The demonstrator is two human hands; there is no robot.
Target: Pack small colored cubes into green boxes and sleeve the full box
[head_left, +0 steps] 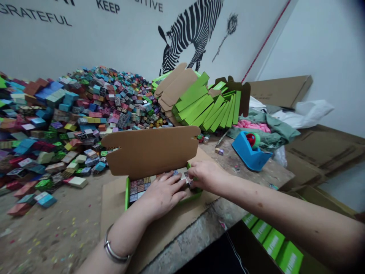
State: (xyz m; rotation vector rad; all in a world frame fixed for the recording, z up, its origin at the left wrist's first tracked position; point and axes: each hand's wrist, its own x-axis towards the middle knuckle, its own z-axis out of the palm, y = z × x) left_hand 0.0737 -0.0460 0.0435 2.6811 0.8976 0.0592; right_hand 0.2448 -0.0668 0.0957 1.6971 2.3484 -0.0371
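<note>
An open cardboard box with a green outside point(127, 192) stands before me, its brown lid point(154, 150) raised at the back. Rows of small patterned blocks point(139, 185) fill its left part. My left hand point(167, 190) lies over the box, fingers spread flat on the blocks and hiding those beneath. At the right end of the box, my right hand point(203, 173) has its thumb and fingers curled around a small patterned block point(188, 178). Part of that block is hidden by the fingers.
A large heap of colourful blocks point(94, 106) covers the table's left and back. Green folded boxes point(211, 110) are piled behind the lid. A blue tape dispenser point(251, 152) stands on the right, near a green cloth point(270, 125). Green boxes point(272, 241) sit below the table edge.
</note>
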